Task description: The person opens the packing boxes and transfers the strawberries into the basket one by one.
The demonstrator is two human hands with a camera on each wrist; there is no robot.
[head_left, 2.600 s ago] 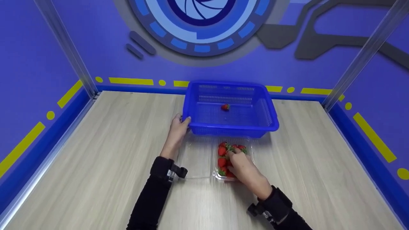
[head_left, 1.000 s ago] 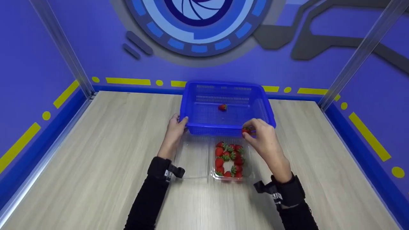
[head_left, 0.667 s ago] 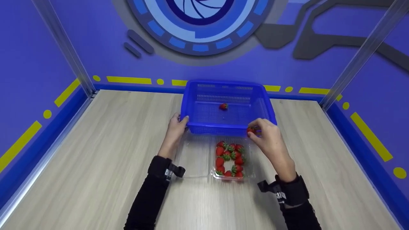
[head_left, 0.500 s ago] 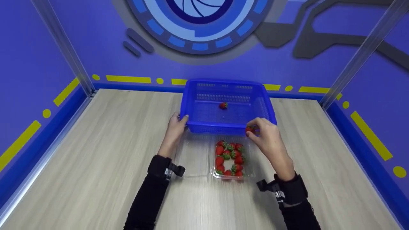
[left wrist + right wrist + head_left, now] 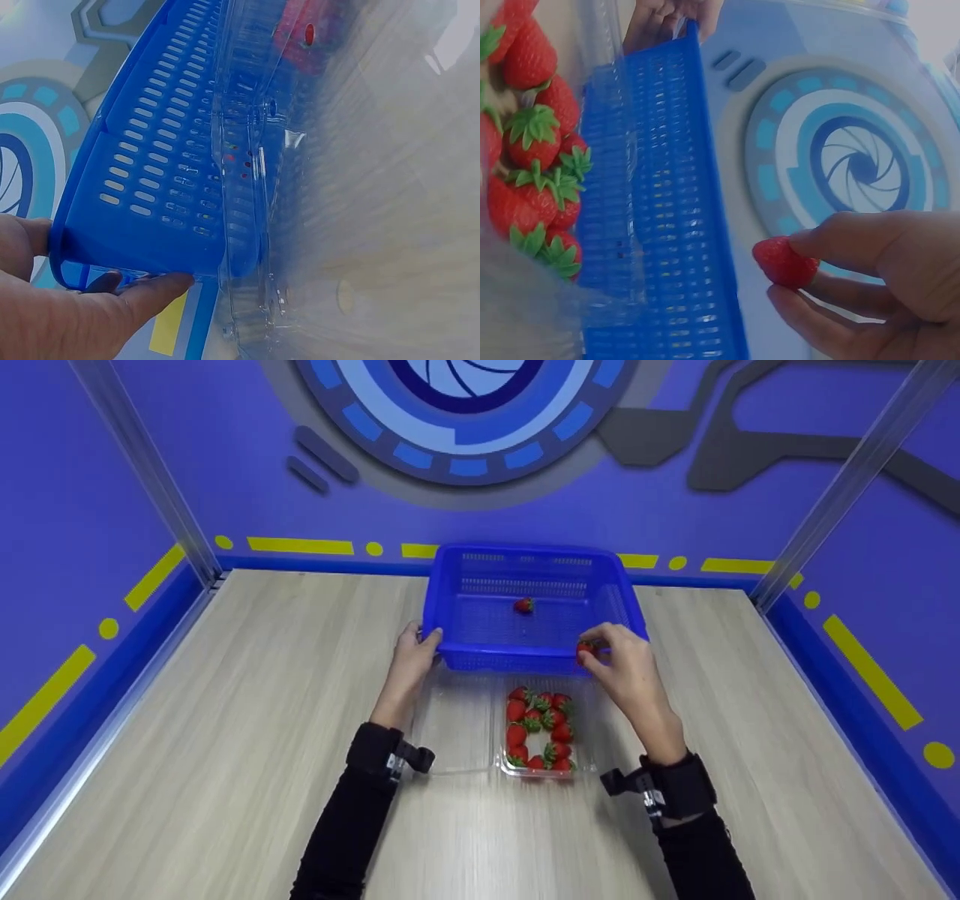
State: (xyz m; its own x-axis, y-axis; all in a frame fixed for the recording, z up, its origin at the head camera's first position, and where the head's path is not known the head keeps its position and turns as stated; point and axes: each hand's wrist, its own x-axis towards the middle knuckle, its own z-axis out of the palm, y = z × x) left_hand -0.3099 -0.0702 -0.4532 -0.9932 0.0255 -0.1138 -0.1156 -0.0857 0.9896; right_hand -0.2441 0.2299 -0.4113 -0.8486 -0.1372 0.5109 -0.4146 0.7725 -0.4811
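The right hand [image 5: 631, 669] has come out of the clear clamshell [image 5: 538, 743] and holds a strawberry [image 5: 585, 651] by the blue slotted basket's near rim [image 5: 510, 649].

On the table [image 5: 262, 697], a basket [image 5: 517, 660] (one strawberry [image 5: 523, 605] inside) stands behind a clamshell punnet [image 5: 496, 735], whose right half holds more strawberries [image 5: 516, 733].

long black sleeves [image 5: 337, 832]; broad black wrist straps [image 5: 681, 786]; stubby black camera mounts [image 5: 421, 760]; small pale markings [image 5: 654, 798]
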